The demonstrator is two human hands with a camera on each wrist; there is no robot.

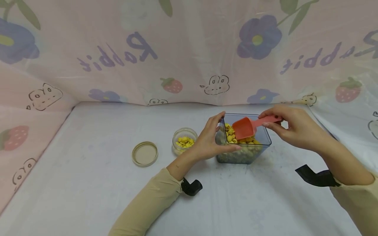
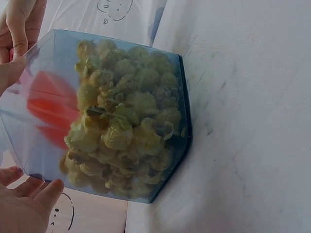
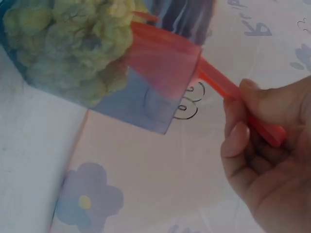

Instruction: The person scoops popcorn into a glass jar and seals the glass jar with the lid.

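Observation:
A clear bluish square container (image 1: 236, 156) partly filled with yellow popcorn (image 1: 230, 133) stands on the table. My left hand (image 1: 208, 141) grips it near the rim, thumb along the near side and fingers at the far left corner. In my right hand (image 1: 290, 126), a red plastic scoop (image 1: 244, 128) is pinched by its handle. The scoop's bowl is inside the container, its tip down at the popcorn. Through the wall in the left wrist view, the red scoop (image 2: 51, 109) shows against the popcorn (image 2: 126, 121).
Left of the container is a small clear round jar (image 1: 176, 151) with some yellow popcorn in it, partly behind my left wrist. A round lid (image 1: 145, 154) lies farther left on the white tabletop (image 1: 97, 170). A patterned pink sheet (image 1: 189, 49) hangs behind.

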